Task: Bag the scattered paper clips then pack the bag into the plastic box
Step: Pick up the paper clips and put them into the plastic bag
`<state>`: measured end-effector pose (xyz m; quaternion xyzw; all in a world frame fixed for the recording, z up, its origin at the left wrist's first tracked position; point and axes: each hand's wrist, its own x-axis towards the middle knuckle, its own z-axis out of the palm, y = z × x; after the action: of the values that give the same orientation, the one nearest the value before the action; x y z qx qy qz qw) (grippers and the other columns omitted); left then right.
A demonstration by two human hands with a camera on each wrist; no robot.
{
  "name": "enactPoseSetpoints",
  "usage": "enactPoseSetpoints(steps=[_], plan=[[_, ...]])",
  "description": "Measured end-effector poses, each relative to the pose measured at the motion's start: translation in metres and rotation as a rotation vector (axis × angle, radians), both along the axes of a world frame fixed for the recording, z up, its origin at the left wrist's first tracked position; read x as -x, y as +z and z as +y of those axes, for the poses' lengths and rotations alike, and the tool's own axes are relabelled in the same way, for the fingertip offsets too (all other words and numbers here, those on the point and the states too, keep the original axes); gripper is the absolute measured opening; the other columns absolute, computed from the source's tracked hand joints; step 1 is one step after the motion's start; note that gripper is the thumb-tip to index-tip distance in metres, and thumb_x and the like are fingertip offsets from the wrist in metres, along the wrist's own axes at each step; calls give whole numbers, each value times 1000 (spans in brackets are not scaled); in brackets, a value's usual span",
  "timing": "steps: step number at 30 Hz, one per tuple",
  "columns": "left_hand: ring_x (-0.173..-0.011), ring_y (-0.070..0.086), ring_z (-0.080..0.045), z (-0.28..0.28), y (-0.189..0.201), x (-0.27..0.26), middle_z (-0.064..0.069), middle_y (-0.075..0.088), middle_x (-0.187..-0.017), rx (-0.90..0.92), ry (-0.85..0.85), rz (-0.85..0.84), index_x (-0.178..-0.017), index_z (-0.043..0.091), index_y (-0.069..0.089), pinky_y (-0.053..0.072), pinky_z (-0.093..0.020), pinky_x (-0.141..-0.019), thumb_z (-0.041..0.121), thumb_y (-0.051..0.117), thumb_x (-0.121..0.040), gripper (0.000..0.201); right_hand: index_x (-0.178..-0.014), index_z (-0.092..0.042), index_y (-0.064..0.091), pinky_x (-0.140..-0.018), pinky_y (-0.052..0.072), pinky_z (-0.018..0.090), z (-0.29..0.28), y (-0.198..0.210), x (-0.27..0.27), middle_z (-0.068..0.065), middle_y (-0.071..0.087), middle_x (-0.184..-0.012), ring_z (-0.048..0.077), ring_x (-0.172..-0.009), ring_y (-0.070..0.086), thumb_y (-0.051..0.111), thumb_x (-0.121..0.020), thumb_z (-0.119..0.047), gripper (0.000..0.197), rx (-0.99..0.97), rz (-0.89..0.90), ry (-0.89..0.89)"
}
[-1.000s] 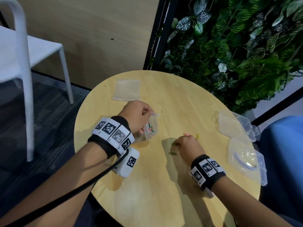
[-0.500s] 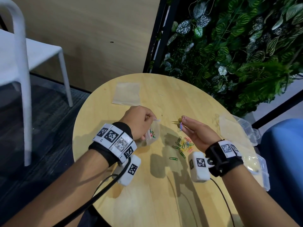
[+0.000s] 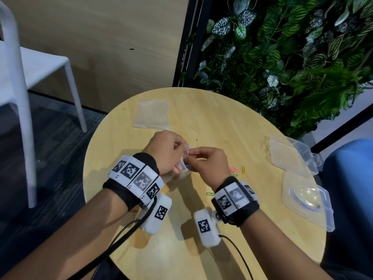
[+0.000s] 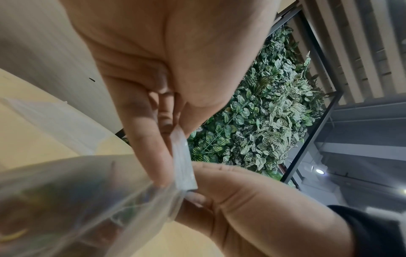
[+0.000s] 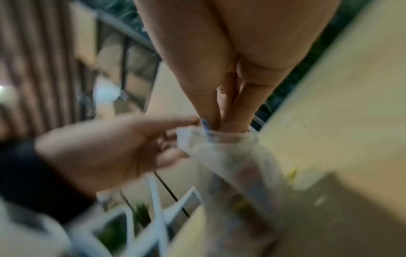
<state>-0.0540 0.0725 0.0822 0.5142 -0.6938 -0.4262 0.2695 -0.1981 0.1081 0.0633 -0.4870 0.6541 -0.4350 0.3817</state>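
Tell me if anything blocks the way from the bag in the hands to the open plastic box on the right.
Nothing visible does. The left hand holds the bag while the right hand feeds clips in. Between them and the plastic box lies bare table with a few flat paper clips.

My counter (image 3: 201,249) is a round top of pale wood. Toward its far left edge lies a flat clear bag (image 3: 151,114). At the right edge lie two clear plastic boxes: the farther box (image 3: 290,155) sits open with a flat clear bag lying over it, and the nearer box (image 3: 306,199) lies just beside it, partly past the rim. Between the middle and those boxes lie loose clips: a yellow clip (image 3: 243,169), pink clips (image 3: 233,169) and, nearer me, a green clip (image 3: 210,193).
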Motion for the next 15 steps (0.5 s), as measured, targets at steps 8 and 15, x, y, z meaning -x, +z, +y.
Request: enactPoseSetpoints(steps=[8,15], plan=[[-47,70,-17,-3,1,-8,-12,74,-77,-3,2,10,-99,10,73,57,-26,-48,15,54,-100,20,-61,-30,63,-54,32,11,-1,11,-7,-15,54,-52,-2,-53,50,50,-85,-1,39,145,619,402],[-54,72,-31,-11,13,-55,-19,73,-88,14,119,66,-94,22,72,63,-39,-55,16,54,-100,20,-95,-9,75,-75,60,32,-27,21,26,6,73,-94,18,-89,70,43,-89,10,38,186,152,171]])
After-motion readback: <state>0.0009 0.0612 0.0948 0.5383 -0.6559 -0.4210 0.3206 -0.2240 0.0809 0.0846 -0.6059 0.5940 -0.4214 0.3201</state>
